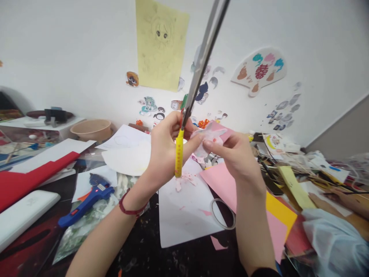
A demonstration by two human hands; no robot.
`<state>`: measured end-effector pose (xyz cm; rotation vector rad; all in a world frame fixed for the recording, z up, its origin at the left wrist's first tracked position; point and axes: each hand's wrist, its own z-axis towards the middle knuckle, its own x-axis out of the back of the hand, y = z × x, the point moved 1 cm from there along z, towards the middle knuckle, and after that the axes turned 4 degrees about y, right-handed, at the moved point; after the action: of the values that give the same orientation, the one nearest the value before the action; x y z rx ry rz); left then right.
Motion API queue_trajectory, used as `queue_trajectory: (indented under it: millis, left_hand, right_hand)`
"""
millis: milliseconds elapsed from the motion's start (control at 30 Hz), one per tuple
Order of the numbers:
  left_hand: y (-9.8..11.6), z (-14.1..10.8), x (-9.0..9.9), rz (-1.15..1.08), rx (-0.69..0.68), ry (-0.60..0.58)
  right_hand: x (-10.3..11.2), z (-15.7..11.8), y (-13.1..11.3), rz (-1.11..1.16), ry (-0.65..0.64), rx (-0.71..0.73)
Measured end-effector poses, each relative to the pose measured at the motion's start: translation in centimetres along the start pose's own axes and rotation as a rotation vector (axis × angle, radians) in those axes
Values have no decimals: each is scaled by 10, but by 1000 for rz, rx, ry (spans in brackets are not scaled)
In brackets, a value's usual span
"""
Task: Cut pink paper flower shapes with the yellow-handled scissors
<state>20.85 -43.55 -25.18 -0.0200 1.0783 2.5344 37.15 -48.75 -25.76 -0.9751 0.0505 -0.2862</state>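
Note:
My left hand is closed, its thumb pinching a pale patterned paper cutout with pink and red marks. My right hand pinches the right side of that cutout between thumb and fingers. Pink paper shows behind it. Up across my left hand runs a long metal tool with a yellow handle lettered in red. Its upper end leaves the frame, and I cannot tell its exact kind or how it is held. Below lies a white sheet with pink scraps on it.
A blue glue gun lies left, near a white oblong case and red paper. A tape ring overlaps the white sheet. Pink sheets lie right. Another person's hand is at far right. A bowl stands back left.

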Motion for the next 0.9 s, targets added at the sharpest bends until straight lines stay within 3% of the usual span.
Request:
queue_trajectory:
  millis: [300, 700, 900]
  left_hand:
    - [-11, -7, -9, -108, -35, 166]
    - [-22, -7, -14, -107, -70, 187]
    - [-23, -5, -13, -121, -81, 138]
  right_hand:
    - [-18, 2, 6, 126, 188, 81]
    - [-17, 5, 12, 101, 296, 272]
    - [-19, 6, 17, 55, 346, 385]
